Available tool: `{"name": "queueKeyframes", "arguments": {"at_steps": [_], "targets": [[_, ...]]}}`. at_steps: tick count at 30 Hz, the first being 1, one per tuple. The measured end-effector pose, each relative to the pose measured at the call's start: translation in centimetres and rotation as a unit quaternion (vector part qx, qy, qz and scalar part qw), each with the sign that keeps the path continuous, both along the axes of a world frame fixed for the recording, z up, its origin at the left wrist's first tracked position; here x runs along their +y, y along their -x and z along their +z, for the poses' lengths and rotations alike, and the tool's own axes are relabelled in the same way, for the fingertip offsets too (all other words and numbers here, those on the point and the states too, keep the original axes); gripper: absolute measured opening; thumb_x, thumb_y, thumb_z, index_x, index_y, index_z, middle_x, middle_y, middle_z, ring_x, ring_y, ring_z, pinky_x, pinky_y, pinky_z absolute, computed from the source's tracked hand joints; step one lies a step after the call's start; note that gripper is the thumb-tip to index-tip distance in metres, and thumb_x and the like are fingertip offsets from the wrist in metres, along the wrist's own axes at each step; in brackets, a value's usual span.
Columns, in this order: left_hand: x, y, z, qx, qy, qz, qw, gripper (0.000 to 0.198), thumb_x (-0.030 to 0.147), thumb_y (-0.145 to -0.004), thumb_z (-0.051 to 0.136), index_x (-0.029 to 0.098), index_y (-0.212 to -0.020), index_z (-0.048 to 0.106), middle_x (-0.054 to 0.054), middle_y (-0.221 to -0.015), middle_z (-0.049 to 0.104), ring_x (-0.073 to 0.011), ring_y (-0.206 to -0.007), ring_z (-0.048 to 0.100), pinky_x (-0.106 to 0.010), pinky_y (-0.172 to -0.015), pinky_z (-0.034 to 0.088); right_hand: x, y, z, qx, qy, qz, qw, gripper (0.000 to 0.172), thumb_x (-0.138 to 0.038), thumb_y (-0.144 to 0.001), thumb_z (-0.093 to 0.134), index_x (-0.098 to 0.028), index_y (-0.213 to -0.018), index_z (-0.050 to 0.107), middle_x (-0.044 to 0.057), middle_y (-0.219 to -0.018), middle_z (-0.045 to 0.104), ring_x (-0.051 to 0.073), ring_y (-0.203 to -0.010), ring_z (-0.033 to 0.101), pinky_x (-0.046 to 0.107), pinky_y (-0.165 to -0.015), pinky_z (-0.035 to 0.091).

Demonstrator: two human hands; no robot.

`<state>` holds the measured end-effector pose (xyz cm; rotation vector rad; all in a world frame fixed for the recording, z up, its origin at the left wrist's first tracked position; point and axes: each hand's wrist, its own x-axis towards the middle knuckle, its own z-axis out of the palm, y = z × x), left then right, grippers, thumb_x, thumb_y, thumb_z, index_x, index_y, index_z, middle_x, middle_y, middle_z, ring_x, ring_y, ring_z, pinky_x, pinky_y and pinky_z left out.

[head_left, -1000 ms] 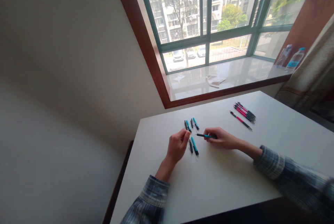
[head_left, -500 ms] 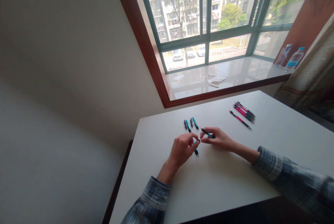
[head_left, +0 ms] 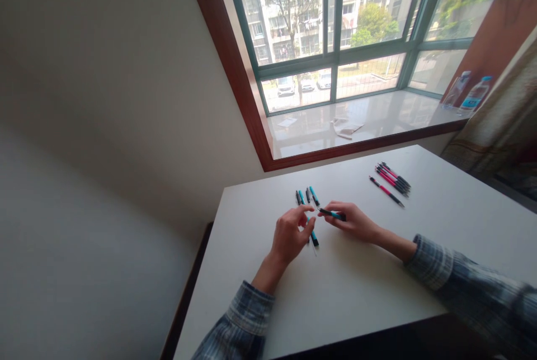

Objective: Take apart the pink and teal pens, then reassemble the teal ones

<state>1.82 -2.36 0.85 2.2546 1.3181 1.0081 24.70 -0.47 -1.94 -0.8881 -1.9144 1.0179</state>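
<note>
On a white worktop, the left hand has thumb and forefinger parted, near loose pen parts, seemingly spread within reach. The right hand pinches a teal-and-black pen, tip leftward, apparently to face the other hand. Farther right, pink-and-black pens lie together, perhaps grouped by colour.

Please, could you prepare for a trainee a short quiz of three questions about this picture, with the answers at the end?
1. True or false: the right hand holds a black-and-teal pen.
2. Multiple choice: where do the pink-and-black pens lie?
a) in a cup
b) on the white table
c) on the floor
3. Fill in the missing word: two transparent ___ stand on the windowsill, near the curtain.

Key:
1. True.
2. b, on the white table.
3. bottles.
</note>
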Motion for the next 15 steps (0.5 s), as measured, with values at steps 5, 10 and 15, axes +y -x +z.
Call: {"name": "queueKeyframes", "arguments": {"at_steps": [5, 10, 15], "targets": [[0.3, 0.3, -0.2, -0.001, 0.001, 0.027, 1.000, 0.019, 0.027, -0.095, 0.061, 0.022, -0.111, 0.069, 0.000, -0.075, 0.065, -0.0160, -0.070, 0.061, -0.028, -0.072, 0.049, 0.1, 0.0, -0.8, -0.080, -0.044, -0.053, 0.994, 0.017, -0.032, -0.091, 0.067, -0.021, -0.100, 0.077, 0.003, -0.088, 0.076, 0.017, -0.071, 0.064, 0.029, -0.072, 0.049], [0.5, 0.6, -0.3, -0.014, -0.005, 0.058, 0.998, 0.018, 0.025, -0.095, 0.057, 0.023, -0.108, 0.070, 0.001, -0.073, 0.064, -0.0160, -0.069, 0.061, -0.027, -0.072, 0.047, 0.1, 0.2, -1.6, -0.145, -0.063, -0.027, 0.987, 0.015, -0.034, -0.090, 0.071, -0.022, -0.091, 0.079, 0.004, -0.088, 0.076, 0.017, -0.070, 0.064, 0.028, -0.069, 0.048], [0.8, 0.8, 0.1, -0.048, -0.021, 0.120, 0.991, 0.018, 0.027, -0.094, 0.057, 0.022, -0.106, 0.069, 0.003, -0.068, 0.059, -0.0151, -0.065, 0.057, -0.026, -0.069, 0.046, 0.5, 0.5, -1.7, -0.151, -0.066, -0.040, 0.985, 0.014, -0.033, -0.091, 0.071, -0.023, -0.094, 0.081, 0.005, -0.090, 0.077, 0.019, -0.073, 0.067, 0.029, -0.071, 0.049]]}}
